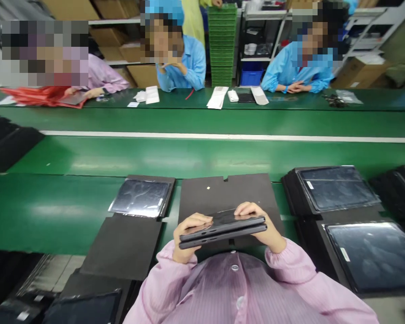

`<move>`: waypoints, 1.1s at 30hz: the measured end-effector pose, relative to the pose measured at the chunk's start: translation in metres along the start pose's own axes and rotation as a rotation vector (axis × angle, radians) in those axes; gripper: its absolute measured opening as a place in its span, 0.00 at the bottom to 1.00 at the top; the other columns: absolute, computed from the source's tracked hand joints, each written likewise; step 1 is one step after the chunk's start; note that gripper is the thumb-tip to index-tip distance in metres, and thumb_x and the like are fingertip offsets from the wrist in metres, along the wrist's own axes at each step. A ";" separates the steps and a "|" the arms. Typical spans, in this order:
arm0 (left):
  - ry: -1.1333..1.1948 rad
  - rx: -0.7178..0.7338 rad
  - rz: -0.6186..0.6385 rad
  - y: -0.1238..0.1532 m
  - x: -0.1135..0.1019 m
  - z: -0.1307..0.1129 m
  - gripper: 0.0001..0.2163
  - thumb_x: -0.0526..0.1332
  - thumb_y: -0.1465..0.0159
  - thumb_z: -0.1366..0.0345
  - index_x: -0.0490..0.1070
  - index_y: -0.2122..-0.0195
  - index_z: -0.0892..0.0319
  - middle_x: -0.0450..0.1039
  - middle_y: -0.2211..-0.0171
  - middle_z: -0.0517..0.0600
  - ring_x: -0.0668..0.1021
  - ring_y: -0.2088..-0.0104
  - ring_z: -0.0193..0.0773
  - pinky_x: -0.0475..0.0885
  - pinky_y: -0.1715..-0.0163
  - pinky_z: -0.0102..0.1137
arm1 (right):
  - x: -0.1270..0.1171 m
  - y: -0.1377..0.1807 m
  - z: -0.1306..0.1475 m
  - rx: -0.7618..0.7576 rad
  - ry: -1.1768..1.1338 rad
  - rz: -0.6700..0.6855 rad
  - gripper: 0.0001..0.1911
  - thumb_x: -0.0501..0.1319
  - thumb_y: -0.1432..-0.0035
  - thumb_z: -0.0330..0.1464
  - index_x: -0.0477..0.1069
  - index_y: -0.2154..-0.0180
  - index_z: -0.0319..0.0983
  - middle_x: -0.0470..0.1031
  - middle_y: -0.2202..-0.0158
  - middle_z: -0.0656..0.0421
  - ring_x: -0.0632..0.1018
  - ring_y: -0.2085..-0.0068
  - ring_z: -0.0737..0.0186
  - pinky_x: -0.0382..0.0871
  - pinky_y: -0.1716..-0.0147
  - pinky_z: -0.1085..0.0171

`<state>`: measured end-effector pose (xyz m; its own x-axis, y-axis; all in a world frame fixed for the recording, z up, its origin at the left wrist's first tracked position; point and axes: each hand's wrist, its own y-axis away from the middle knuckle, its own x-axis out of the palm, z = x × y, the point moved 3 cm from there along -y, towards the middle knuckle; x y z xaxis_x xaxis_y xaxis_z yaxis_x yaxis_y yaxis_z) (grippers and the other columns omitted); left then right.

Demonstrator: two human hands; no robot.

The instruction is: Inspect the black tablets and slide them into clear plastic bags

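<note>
Two dark tablets (222, 231), one on top of the other, are held together in front of my body. My left hand (191, 234) grips their left end, fingers over the top face and thumb side underneath. Around the right end my right hand (261, 225) is closed in the same way. The upper tablet has a glossy top, and small port openings show along the near edges. Beneath and beyond them lies a black foam sheet (202, 191) with a notch in its far edge.
Bagged tablets lie on black foam at the left (141, 198) and right (337, 186), with another bagged tablet (374, 254) nearer. A green conveyor belt (202, 155) crosses ahead. Three co-workers sit beyond it, near a stack of green trays (222, 45) and a blue bin (251, 75).
</note>
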<state>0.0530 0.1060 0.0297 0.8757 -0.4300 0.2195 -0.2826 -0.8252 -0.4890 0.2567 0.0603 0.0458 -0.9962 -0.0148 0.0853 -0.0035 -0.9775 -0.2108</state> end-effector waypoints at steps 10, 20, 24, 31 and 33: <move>0.010 -0.020 -0.010 -0.001 0.006 -0.004 0.15 0.68 0.48 0.56 0.74 0.61 0.56 0.79 0.66 0.53 0.80 0.63 0.43 0.75 0.64 0.36 | -0.003 0.002 0.000 -0.018 0.013 0.000 0.09 0.66 0.48 0.39 0.69 0.65 0.45 0.74 0.65 0.58 0.77 0.63 0.62 0.74 0.64 0.63; -0.032 -0.052 -0.074 -0.008 0.018 -0.007 0.16 0.67 0.50 0.52 0.73 0.69 0.59 0.78 0.71 0.55 0.80 0.68 0.44 0.75 0.67 0.38 | -0.018 0.001 -0.009 0.000 0.070 -0.063 0.10 0.68 0.51 0.39 0.70 0.68 0.46 0.75 0.69 0.59 0.76 0.64 0.59 0.72 0.65 0.59; -0.040 -0.130 -0.060 -0.008 0.019 -0.005 0.18 0.67 0.51 0.48 0.72 0.71 0.59 0.78 0.70 0.56 0.80 0.67 0.45 0.74 0.67 0.39 | -0.017 -0.002 -0.006 0.000 0.078 -0.078 0.13 0.69 0.55 0.43 0.70 0.69 0.45 0.74 0.70 0.59 0.76 0.65 0.58 0.70 0.66 0.59; -0.070 -0.224 0.086 -0.014 0.016 -0.006 0.25 0.63 0.53 0.42 0.73 0.65 0.60 0.76 0.67 0.57 0.79 0.67 0.44 0.73 0.65 0.37 | -0.017 -0.008 -0.004 -0.031 0.059 -0.041 0.13 0.70 0.57 0.43 0.71 0.70 0.46 0.74 0.71 0.61 0.76 0.66 0.61 0.70 0.66 0.62; -0.104 -0.267 0.150 -0.017 0.013 -0.006 0.29 0.63 0.54 0.40 0.73 0.62 0.60 0.76 0.66 0.56 0.78 0.67 0.44 0.72 0.64 0.37 | -0.018 -0.009 -0.002 -0.028 0.073 -0.047 0.14 0.70 0.57 0.43 0.71 0.70 0.45 0.74 0.71 0.61 0.76 0.66 0.60 0.70 0.67 0.61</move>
<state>0.0672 0.1123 0.0462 0.8478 -0.5260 0.0676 -0.4925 -0.8281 -0.2676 0.2744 0.0696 0.0444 -0.9986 0.0471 0.0248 -0.0516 -0.9706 -0.2351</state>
